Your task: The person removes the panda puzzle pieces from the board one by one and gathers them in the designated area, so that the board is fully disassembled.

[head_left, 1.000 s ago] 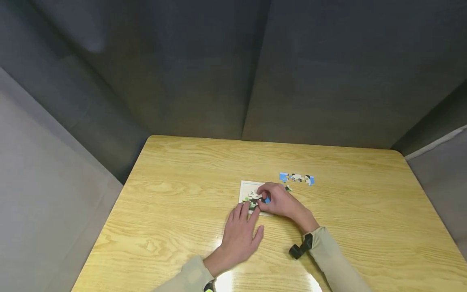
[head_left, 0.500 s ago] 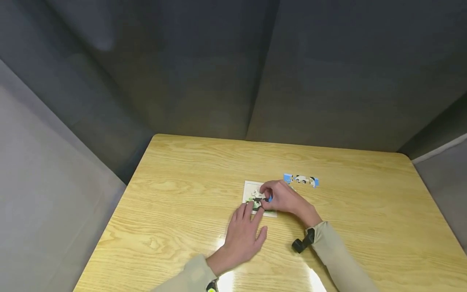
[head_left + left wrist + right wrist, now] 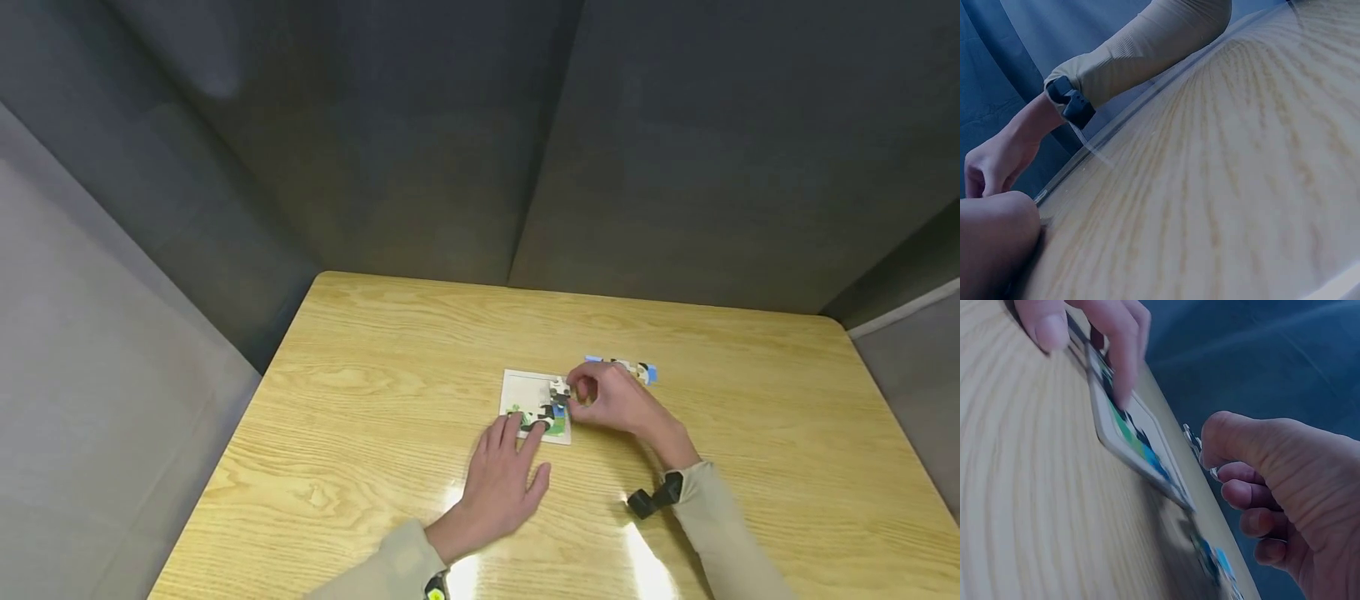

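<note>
A white-rimmed puzzle tray [image 3: 516, 382] lies mid-table, with several joined panda-picture pieces [image 3: 557, 427] along its near side. My left hand [image 3: 497, 483] lies palm down at the near edge, straight fingertips resting on the pieces. Over the tray's right side, my right hand [image 3: 621, 402] pinches a black-and-white jigsaw piece [image 3: 558, 389] between thumb and index finger. The right wrist view shows this jigsaw piece [image 3: 1192, 441] raised above the tray [image 3: 1105, 439], partly hidden by the thumb. In the left wrist view the right hand [image 3: 1000, 159] appears beyond the left one.
Behind the right hand, loose blue, black and white jigsaw pieces [image 3: 647, 372] lie in a row, partly covered by it. The wooden table [image 3: 360, 400] ends at dark curtains [image 3: 420, 167]. A black wrist device [image 3: 656, 496] hangs from the right cuff.
My right hand has drawn the black-and-white jigsaw piece up and to the right, away from the left fingertips. The left hand stays on the tray. The head view shifted slightly.
</note>
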`<state>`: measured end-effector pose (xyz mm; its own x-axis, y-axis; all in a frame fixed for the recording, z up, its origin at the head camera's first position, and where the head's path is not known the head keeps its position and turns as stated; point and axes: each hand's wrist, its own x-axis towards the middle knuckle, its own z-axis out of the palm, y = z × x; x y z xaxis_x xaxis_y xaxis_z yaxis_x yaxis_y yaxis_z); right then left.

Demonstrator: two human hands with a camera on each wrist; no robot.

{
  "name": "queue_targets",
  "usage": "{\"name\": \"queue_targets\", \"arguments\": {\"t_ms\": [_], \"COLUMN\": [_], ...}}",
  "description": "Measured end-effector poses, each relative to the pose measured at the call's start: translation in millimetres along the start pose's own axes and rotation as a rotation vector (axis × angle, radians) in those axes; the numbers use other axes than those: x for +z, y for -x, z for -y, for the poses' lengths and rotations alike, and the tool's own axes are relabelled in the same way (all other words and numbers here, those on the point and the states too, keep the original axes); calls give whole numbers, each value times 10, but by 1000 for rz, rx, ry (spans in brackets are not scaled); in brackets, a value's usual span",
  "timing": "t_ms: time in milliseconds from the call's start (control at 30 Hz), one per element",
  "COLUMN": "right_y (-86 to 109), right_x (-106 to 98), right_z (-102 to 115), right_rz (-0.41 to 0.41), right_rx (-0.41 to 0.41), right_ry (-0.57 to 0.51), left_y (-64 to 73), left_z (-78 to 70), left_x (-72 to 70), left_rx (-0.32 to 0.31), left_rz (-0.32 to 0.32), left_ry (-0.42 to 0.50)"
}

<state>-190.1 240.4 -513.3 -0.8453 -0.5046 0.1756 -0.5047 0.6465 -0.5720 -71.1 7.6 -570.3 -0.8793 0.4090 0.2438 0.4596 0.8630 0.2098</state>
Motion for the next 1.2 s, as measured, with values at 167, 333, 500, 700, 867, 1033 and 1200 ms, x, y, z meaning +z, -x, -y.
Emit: {"name": "queue_targets", "arguments": {"t_ms": [167, 333, 500, 700, 867, 1033, 1200], "right_y": [166, 324, 450, 518, 508, 501, 504], "right_x": [-139, -230, -283, -308, -304, -284, -284], "right_z": [-165, -322, -448, -574, -653, -710, -713], "right_rz": [-33, -57, -67, -75, -79, -67, -67], "right_rx": [30, 52, 95, 130, 144, 151, 151], "right_ry": [-2, 12, 22, 29, 51, 61, 44], "left_y": [-2, -3, -5, 9, -1, -11, -10], "left_z": [-1, 5, 19, 41, 43, 41, 38], "left_x": [4, 8, 14, 24, 30, 14, 0], "left_rx": [-1, 8, 7, 2, 15, 16, 16], "left_rz": [-2, -11, -11, -11, -35, -18, -3], "left_ry": [10, 18, 22, 19, 36, 58, 62]}}
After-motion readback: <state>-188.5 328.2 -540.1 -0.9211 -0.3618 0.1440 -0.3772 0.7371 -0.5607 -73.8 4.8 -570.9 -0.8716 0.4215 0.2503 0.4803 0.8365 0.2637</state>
